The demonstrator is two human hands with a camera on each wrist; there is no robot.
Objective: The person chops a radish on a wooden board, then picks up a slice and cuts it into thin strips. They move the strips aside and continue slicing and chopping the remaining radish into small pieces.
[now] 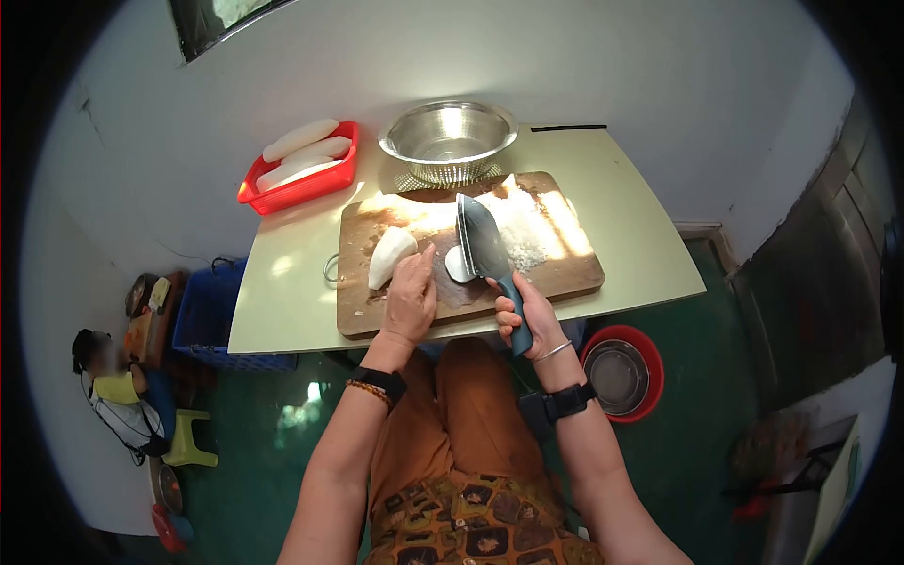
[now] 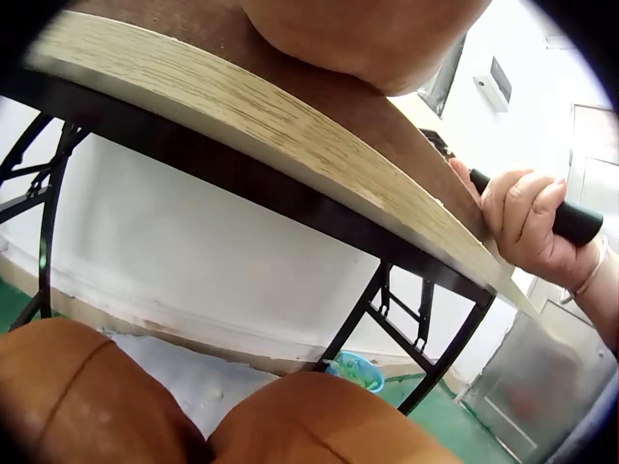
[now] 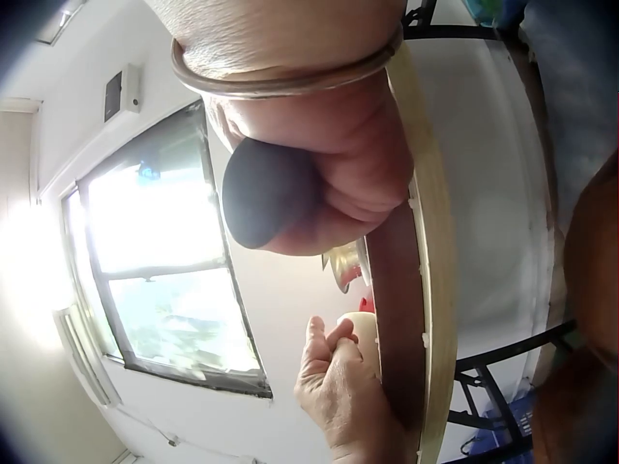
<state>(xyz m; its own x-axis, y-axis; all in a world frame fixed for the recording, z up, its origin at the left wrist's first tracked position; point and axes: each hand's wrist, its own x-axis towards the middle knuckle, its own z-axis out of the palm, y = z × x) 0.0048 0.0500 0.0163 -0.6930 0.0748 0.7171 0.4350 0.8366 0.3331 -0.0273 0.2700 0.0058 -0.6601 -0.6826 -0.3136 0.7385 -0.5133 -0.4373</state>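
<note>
My right hand (image 1: 529,314) grips the dark handle of a cleaver (image 1: 483,235), its blade standing over a cut white radish piece (image 1: 459,265) on the wooden board (image 1: 358,306). Under the right wrist, the hand (image 3: 324,174) wraps the handle end. My left hand (image 1: 411,298) rests on the board just left of the blade, index finger extended, beside a larger peeled radish piece (image 1: 392,256); whether it touches that piece is unclear. In the right wrist view the left hand (image 3: 346,391) shows partly bent fingers. Finely chopped white bits (image 1: 527,247) lie right of the blade.
Behind the board stands a metal colander bowl (image 1: 448,169); at the back left, a red basket (image 1: 301,195) holds several peeled radishes. A red basin (image 1: 657,372) is on the floor at right, a blue crate (image 1: 202,306) at left. A person (image 1: 122,405) sits far left.
</note>
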